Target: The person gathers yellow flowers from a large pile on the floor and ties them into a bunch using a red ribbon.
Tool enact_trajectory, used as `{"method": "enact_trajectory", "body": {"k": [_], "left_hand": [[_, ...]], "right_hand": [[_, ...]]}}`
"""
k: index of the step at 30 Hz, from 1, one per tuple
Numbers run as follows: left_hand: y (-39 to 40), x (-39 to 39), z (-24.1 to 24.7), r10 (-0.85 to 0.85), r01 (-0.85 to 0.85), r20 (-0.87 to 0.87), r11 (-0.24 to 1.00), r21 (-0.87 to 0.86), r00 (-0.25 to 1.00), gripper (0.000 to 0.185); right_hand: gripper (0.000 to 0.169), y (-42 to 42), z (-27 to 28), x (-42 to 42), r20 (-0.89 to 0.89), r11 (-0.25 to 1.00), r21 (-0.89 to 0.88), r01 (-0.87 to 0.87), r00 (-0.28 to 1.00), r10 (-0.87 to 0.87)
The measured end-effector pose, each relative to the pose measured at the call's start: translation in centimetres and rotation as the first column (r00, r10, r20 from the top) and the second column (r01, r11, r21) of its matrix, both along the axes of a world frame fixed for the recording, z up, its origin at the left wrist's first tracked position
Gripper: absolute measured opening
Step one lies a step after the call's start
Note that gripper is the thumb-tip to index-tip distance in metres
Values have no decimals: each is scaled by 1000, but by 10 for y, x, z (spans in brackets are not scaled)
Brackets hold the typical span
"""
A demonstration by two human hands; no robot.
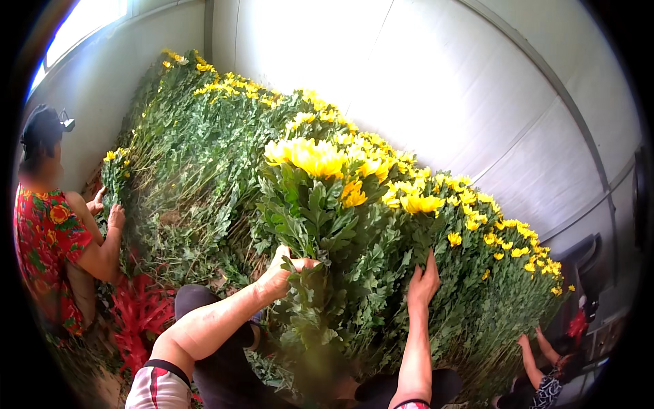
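My left hand (285, 273) grips an upright bunch of yellow chrysanthemums (311, 214) by its leafy stems, the blooms standing well above my fist. To its right, my right hand (424, 281) has its fingers around the upper stem of a single yellow chrysanthemum (422, 204). That hand is close against a long heap of cut chrysanthemums (475, 276), whose flower heads point towards the wall. The lower ends of the bunch in my left hand blur out near my knees.
On the left, a person in a red floral top (51, 245) holds a small chrysanthemum bunch (116, 174). Red plastic strips (140, 317) lie beside my left knee. At lower right, another person's arms (534, 360) reach to the heap. A pale panel wall (434, 92) rises behind the flowers.
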State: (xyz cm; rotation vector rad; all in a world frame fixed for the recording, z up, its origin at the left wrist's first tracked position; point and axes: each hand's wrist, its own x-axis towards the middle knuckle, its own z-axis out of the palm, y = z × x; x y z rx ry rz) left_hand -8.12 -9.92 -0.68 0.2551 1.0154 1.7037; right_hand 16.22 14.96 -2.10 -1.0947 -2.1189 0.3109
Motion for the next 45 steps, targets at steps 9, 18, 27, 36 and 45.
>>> {"method": "enact_trajectory", "body": {"k": [9,18,27,36,45], "left_hand": [[0,55,53,179,8,-516,941,338,838,20],[-29,109,103,164,10,-413,921,389,896,28],[-34,161,337,541,292,-687,640,710,485,48],[0,214,362,-82,449,-913,851,-273,-400,54],[-69,170,-6,-544,446,-831,719,-533,-115,94]], "right_hand": [[67,-159,101,-59,-153,886,135,-444,874,461],[113,-220,161,-1,15,832,107,-544,838,546],[96,-262,283,60,-866,629,61,-775,272,420],[75,-285,217,87,-969,803,102,-586,125,214],[47,-324,19,154,-659,150,-729,-668,744,112]]}}
